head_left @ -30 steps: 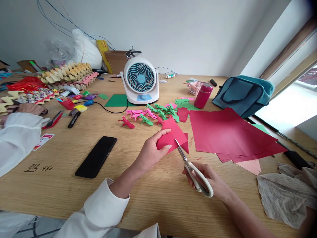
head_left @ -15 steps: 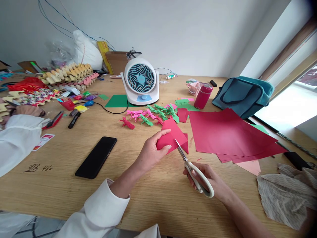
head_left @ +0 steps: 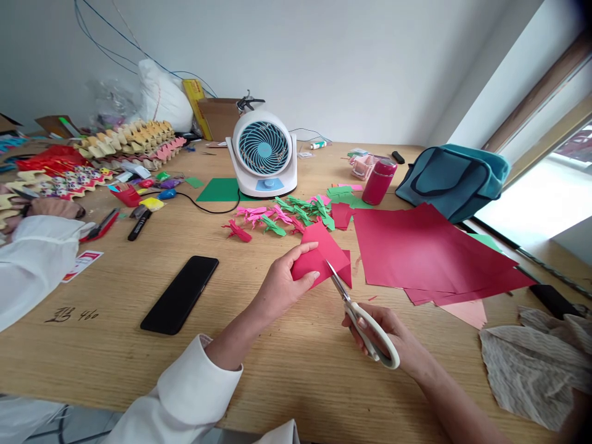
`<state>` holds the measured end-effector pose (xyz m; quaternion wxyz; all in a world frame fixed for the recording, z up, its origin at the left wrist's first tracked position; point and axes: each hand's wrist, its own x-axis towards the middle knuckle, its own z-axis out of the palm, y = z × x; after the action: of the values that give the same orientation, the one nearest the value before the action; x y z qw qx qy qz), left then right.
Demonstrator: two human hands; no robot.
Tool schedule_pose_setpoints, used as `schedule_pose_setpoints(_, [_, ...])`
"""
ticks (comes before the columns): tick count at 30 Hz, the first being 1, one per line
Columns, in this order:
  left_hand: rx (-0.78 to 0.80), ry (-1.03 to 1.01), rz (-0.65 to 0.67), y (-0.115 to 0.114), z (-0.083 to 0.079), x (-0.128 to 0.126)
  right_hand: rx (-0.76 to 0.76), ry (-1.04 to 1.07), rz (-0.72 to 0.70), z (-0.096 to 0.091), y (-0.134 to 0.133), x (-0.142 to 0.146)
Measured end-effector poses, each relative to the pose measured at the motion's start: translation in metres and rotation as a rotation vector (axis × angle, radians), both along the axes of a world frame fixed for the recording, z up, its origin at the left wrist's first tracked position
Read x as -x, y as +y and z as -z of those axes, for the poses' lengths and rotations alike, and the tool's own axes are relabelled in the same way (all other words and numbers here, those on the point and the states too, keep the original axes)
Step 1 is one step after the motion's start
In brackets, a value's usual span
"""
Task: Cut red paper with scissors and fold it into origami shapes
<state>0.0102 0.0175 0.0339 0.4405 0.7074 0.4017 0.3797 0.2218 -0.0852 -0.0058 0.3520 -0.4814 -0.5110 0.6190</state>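
Note:
Between the thumb and fingers of my left hand [head_left: 287, 275] is a piece of red paper [head_left: 326, 245], held a little above the table. My right hand [head_left: 386, 327] grips white-handled scissors [head_left: 348, 297], their blades meeting the lower right edge of the paper. Another small red paper piece [head_left: 346, 271] shows just behind the blades. Beyond my left hand lies a pile of small cut paper shapes [head_left: 296, 213] in green, pink and red.
Large red sheets [head_left: 430, 250] lie to the right, near a red bottle [head_left: 380, 182] and a teal bag [head_left: 456, 180]. A black phone [head_left: 180, 295] rests left of my arm. A white fan [head_left: 263, 154] stands behind the pile. Another person's sleeve [head_left: 39, 259] reaches in at far left.
Almost nothing differs. Both hands, the paper and the scissors keep their places; the view has shifted very slightly.

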Motion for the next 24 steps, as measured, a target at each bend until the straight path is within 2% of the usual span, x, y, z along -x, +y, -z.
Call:
schedule_pose_setpoints(6, [-0.029,0.025,-0.005,0.0010,0.0013,0.0011,-0.001,0.002,0.007,0.0008,-0.0007,-0.0006])
schedule_pose_setpoints(16, [0.014,0.005,0.001,0.0012,0.0009,-0.0003,0.008,-0.059,0.036,-0.0029,0.0011,0.0019])
schedule_pose_setpoints(24, [0.058,-0.258,0.001,0.0044,0.0090,-0.0031,-0.034,-0.120,0.050,-0.0016,-0.0001,0.0019])
